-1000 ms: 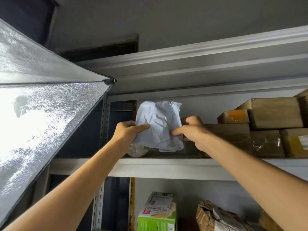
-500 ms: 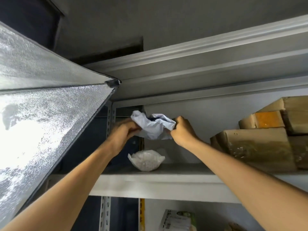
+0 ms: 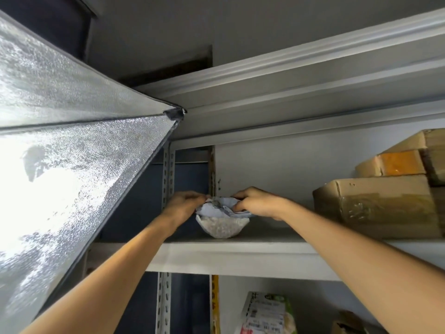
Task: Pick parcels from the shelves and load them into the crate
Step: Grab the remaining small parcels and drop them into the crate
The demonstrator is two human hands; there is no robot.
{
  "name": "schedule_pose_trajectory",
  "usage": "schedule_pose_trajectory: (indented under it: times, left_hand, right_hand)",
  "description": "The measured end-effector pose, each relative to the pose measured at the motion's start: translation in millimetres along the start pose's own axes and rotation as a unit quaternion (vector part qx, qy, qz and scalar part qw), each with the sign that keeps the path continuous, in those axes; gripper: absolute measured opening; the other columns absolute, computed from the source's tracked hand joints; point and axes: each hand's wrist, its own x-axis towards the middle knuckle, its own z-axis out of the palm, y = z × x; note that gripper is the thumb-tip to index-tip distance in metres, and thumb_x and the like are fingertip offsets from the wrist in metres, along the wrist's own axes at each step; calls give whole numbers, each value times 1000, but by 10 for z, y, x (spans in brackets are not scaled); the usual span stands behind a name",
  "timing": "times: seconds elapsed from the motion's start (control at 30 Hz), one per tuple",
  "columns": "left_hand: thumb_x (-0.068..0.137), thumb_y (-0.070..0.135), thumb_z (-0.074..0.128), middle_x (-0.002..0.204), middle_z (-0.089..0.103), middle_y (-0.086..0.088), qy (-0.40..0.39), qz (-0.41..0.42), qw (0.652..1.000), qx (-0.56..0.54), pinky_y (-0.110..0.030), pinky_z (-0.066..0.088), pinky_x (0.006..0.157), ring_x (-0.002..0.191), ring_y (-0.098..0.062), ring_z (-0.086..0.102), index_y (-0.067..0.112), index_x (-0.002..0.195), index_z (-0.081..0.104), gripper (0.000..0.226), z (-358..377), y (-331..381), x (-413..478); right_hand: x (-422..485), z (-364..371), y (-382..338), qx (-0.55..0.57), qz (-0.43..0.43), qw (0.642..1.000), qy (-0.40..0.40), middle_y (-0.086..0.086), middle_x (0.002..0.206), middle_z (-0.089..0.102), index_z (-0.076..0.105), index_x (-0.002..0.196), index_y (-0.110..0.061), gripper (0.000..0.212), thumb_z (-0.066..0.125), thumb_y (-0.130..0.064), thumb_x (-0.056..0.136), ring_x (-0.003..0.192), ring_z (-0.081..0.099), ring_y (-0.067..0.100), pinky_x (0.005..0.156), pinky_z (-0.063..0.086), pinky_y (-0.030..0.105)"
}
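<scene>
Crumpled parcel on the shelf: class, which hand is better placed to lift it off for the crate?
Probably the right hand: its fingers curl over the top of the crumpled parcel, with bare shelf beside it. The left hand only pinches the left edge, hemmed in by the shelf upright.

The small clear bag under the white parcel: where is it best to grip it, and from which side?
Grip the bag by its two rounded flanks, coming from the open front of the shelf. Its top is covered by the parcel, which the left hand and right hand pinch; it looks soft, so a grip on both sides probably holds best.
</scene>
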Motion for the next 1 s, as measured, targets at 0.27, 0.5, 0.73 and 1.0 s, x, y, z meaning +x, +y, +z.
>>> schedule_pose_trajectory:
  times: [0.27, 0.5, 0.73, 1.0]
  left_hand:
    - [90, 39, 64, 95, 69, 7, 25, 46, 992, 112, -9, 37, 63, 88, -7, 59, 22, 100, 74, 22, 28, 183, -174]
    - [87, 38, 66, 120, 65, -3, 56, 121, 966, 220, -28, 46, 88, 109, -23, 61, 23, 118, 67, 34, 81, 459, -365]
    - [85, 38, 68, 115, 68, -5, 32, 183, 962, 200, -22, 40, 76, 95, -13, 60, 21, 118, 67, 37, 588, 922, -482]
    - [83, 45, 70, 113, 68, -5, -68, 223, 964, 125, -21, 43, 80, 93, -12, 58, 23, 118, 66, 41, 1563, 1473, -568]
  right_hand:
    - [-206, -30, -32, -84, 10, 995, 46, 13, 112, 66, 67, 110, -10, 31, 57, -33, 93, 104, 59, 29, 90, 46, 36]
    - [-492, -237, -71, -109, 10, 991, 73, 9, 109, 65, 64, 101, -6, 39, 62, -43, 88, 102, 58, 28, 87, 45, 36]
    - [-974, -672, -15, -143, 17, 982, 126, 6, 144, 50, 49, 141, -15, 62, 64, -44, 88, 128, 49, 24, 105, 40, 32]
    - [-1638, -1493, 479, -184, 73, 940, 278, 9, 138, 53, 53, 135, -11, 50, 64, -30, 91, 127, 50, 26, 99, 41, 32]
